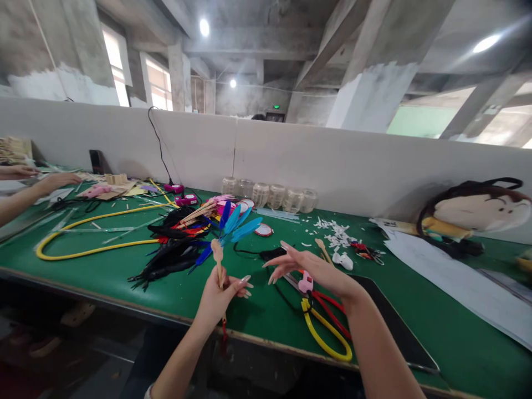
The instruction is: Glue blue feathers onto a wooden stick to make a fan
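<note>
My left hand (222, 293) is closed around a thin wooden stick (217, 255) with a shaped, wider top, held upright near the table's front edge. Something red dangles at its lower end. Bright blue feathers (235, 223) show right behind the top; whether they are fixed to the stick, I cannot tell. My right hand (307, 266) hovers with its fingers stretched out and apart, holding nothing visible. Under it lie red-handled scissors (328, 307), a yellow-handled tool (328, 338) and a small pink-and-white object (306, 281). Another wooden stick (324, 251) shows just behind the right hand.
Black feathers (170, 260) lie left of centre, beside a yellow hose-like loop (83, 255). Glass jars (276, 197) line the partition. White scraps (336, 233), a black mat (386, 316), paper sheets (449, 277) and a doll-faced bag (469, 213) are rightward. A co-worker's hands (58, 182) work far left.
</note>
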A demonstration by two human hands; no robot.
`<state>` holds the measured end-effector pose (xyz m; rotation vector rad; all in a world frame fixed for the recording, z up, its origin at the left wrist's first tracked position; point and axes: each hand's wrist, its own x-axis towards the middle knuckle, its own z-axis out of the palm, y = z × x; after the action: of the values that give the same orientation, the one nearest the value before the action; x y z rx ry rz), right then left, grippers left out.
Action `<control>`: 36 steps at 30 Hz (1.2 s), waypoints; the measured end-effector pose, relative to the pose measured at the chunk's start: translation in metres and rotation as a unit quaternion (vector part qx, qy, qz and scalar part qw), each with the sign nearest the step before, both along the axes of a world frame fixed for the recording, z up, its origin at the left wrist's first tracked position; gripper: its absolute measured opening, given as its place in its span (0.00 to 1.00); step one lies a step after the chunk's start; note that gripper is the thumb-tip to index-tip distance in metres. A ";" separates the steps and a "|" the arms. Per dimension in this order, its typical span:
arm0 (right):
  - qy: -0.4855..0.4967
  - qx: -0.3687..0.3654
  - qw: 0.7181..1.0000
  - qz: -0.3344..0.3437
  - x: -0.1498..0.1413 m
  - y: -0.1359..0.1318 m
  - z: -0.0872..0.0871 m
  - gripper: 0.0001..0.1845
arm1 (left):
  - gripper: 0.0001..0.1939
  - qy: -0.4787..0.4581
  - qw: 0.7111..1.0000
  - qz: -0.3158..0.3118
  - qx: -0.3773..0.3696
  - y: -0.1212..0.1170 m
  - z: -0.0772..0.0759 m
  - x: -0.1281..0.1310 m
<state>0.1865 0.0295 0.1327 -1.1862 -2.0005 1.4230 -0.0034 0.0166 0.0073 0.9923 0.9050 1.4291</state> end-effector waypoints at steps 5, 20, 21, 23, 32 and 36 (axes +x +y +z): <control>-0.058 0.103 0.986 -0.116 0.031 0.009 0.000 0.28 | 0.25 -0.016 1.000 0.008 0.005 0.002 -0.002 -0.001; -0.327 0.208 0.885 -0.260 0.057 0.020 -0.014 0.26 | 0.25 0.041 0.993 -0.110 0.002 -0.011 0.006 0.001; -0.331 0.202 0.886 -0.254 0.056 0.020 -0.014 0.26 | 0.24 0.046 0.988 -0.148 -0.004 -0.013 0.007 0.000; -0.339 0.190 0.888 -0.246 0.056 0.019 -0.014 0.27 | 0.22 0.056 0.975 -0.217 -0.014 -0.019 0.008 -0.004; -0.339 0.156 0.910 -0.180 0.056 0.018 -0.016 0.27 | 0.18 0.113 0.966 -0.233 -0.006 -0.041 0.013 -0.025; -0.334 0.151 0.915 -0.168 0.055 0.017 -0.017 0.27 | 0.12 0.211 0.961 -0.174 0.047 -0.039 0.018 -0.027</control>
<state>0.2410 0.0465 0.1155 -1.9226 -2.1635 0.5369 -0.0307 -0.0226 0.0253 1.4848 0.9138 0.9831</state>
